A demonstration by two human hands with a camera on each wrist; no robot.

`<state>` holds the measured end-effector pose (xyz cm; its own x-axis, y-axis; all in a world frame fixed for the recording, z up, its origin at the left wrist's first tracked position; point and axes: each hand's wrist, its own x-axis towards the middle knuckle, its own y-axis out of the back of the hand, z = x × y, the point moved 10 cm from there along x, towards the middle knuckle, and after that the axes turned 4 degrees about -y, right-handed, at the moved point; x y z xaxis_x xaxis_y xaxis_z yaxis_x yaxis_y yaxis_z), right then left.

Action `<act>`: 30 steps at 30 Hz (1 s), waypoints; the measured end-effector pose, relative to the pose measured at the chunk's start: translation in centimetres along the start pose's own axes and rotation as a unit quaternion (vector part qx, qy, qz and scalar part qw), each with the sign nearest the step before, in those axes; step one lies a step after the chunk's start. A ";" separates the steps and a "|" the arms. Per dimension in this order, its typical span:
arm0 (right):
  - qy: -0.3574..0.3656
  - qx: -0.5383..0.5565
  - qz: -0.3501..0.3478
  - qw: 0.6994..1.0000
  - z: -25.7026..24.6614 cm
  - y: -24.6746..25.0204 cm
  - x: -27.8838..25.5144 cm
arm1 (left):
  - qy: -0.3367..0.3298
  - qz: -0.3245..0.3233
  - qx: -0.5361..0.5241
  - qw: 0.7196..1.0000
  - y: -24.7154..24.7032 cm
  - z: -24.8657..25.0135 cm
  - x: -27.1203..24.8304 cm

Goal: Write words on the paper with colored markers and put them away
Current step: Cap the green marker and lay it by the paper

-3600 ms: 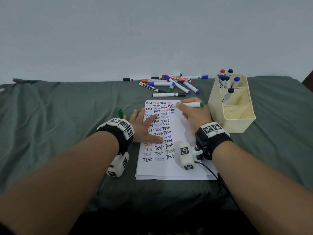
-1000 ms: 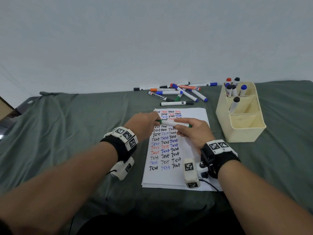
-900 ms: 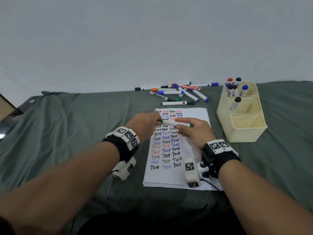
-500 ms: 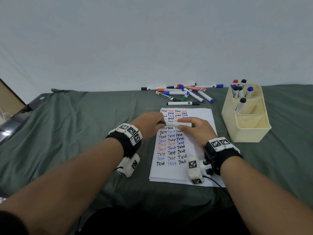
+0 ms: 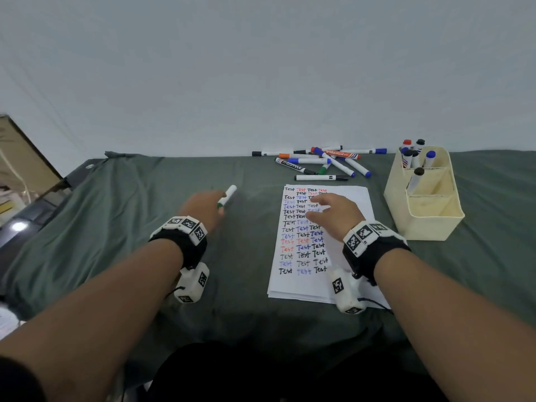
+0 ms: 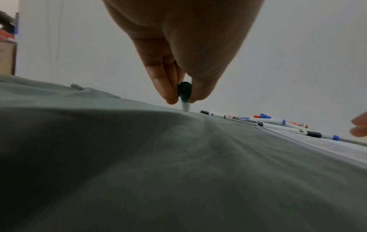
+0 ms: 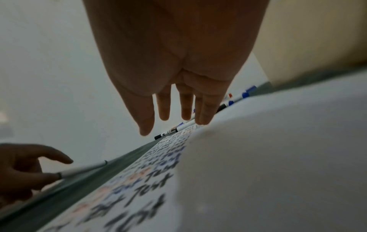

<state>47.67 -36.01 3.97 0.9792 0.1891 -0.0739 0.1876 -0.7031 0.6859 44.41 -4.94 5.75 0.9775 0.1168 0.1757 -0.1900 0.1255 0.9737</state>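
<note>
The white marker with a green cap (image 5: 228,195) is in my left hand (image 5: 213,207), over the green cloth left of the paper. In the left wrist view my fingertips (image 6: 170,94) pinch its green cap end (image 6: 184,91), and the white barrel points away. My right hand (image 5: 327,211) hovers over the upper part of the paper (image 5: 301,282), fingers (image 7: 164,109) straight and spread, holding nothing. The paper carries rows of "Test" in black, blue and red.
A cream organizer (image 5: 432,219) stands right of the paper with several markers upright in its back compartments. Several loose markers (image 5: 322,163) lie in a pile beyond the paper, against the wall. The table's left edge (image 5: 72,181) drops off beside a cardboard box.
Half a second ago both hands held the marker over the paper. My right hand has let go and opened. My left hand has carried the marker left, off the paper.
</note>
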 end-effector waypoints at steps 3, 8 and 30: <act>0.026 -0.152 -0.050 0.987 -1.1 -0.4 0.1 | 0.035 0.005 0.014 0.999 0.2 -2.6 -0.6; 0.032 -0.299 -0.096 0.949 -0.1 0.1 0.7 | 0.067 -0.050 0.039 0.996 -0.9 -4.4 -1.8; -0.011 -0.347 -0.127 0.929 6.5 0.2 1.2 | 0.104 -0.088 0.021 0.990 -2.0 -6.6 -1.6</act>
<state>49.39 -40.40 -0.64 0.9126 0.2702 -0.3068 0.3252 -0.0250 0.9453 42.60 1.13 2.58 0.9542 0.2980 -0.0274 -0.0093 0.1210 0.9926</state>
